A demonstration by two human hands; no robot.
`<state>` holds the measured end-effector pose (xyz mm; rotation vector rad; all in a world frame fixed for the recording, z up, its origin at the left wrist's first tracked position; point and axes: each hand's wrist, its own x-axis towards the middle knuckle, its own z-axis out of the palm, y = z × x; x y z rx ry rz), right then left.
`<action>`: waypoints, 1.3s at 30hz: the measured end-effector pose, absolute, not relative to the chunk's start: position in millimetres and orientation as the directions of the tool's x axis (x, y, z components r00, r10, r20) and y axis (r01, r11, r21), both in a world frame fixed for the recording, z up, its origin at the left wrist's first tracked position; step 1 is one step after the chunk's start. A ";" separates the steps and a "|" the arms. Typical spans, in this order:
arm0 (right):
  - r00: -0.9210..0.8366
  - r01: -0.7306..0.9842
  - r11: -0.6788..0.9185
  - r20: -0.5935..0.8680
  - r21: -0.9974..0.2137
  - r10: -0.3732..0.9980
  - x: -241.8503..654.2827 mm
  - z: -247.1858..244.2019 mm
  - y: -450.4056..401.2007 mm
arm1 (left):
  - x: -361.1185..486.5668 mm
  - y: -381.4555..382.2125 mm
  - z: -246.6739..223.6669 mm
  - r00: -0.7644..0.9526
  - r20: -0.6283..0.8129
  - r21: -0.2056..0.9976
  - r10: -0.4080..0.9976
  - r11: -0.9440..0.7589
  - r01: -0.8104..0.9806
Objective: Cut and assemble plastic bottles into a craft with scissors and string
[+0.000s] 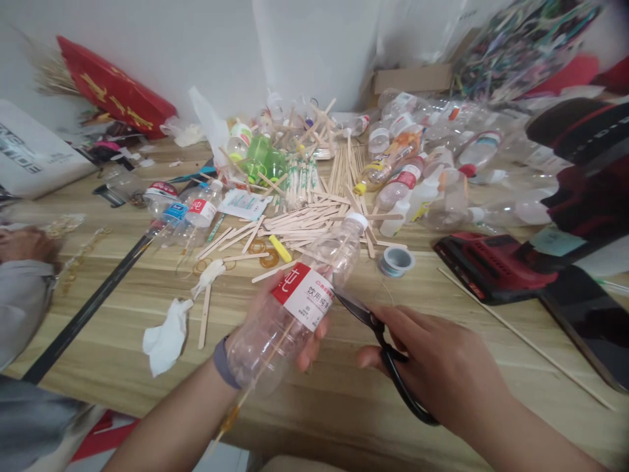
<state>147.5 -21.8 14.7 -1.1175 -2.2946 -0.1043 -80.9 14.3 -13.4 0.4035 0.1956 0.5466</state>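
My left hand [309, 347] is wrapped round a clear plastic bottle [265, 334] with a white cap and a red and white label. The bottle is tilted, cap up and away from me. A thin wooden stick [275, 351] runs lengthwise through it and pokes out past its base, with something yellowish round the stick there. In my right hand [432, 360] is a pair of black-handled scissors [376, 324]. Their blades point at the bottle and meet the label's right edge; I cannot tell whether they cut into it.
Flat wooden sticks [304, 219] lie heaped behind the bottle, near a wire spool [396, 261]. Several empty bottles [481, 147] crowd the back right. A red and black power tool [496, 265] and a phone [590, 321] lie at right. Another person's hand [27, 244] rests at left.
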 end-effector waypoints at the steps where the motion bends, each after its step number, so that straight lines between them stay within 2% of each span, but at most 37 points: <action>1: -0.480 0.740 0.647 0.528 -0.186 0.701 147.4 14.4 -21.7 | -80.6 14.8 -13.3 0.841 -0.071 0.415 0.536 0.783 -0.463; 5: -0.469 0.741 0.636 0.511 -0.215 0.720 147.4 11.9 -21.6 | -79.9 14.6 -12.5 0.855 -0.085 0.413 0.511 0.799 -0.436; 10: -0.470 0.733 0.643 0.519 -0.221 0.714 147.6 10.5 -21.5 | -80.3 12.8 -12.6 0.835 -0.073 0.424 0.546 0.775 -0.470; 14: -0.453 0.705 0.638 0.494 -0.310 0.742 145.3 11.4 -22.7 | -80.3 14.0 -14.0 0.866 -0.075 0.434 0.494 0.798 -0.418; 18: -0.412 0.677 0.614 0.483 -0.405 0.773 140.7 10.2 -26.2 | -79.6 14.3 -16.9 0.841 -0.116 0.435 0.529 0.788 -0.436; 26: -0.337 0.626 0.562 0.462 -0.541 0.820 133.3 7.1 -33.4 | -79.2 13.2 -18.7 0.852 -0.143 0.419 0.504 0.811 -0.409; 29: -0.283 0.561 0.475 0.382 -0.678 0.880 130.1 7.1 -35.8 | -78.3 10.5 -19.6 0.812 -0.167 0.429 0.558 0.783 -0.450; 34: -0.256 0.327 0.210 0.128 -0.921 0.958 125.8 0.9 -41.9 | -76.8 7.6 -26.7 0.790 -0.181 0.442 0.586 0.766 -0.466; 37: -0.260 0.230 0.155 0.093 -0.961 0.961 126.7 -0.9 -44.6 | -75.8 8.0 -28.5 0.788 -0.174 0.442 0.590 0.762 -0.473; 39: -0.266 0.282 0.217 0.141 -0.935 0.954 130.6 1.0 -44.5 | -75.3 9.3 -26.6 0.787 -0.134 0.432 0.602 0.751 -0.500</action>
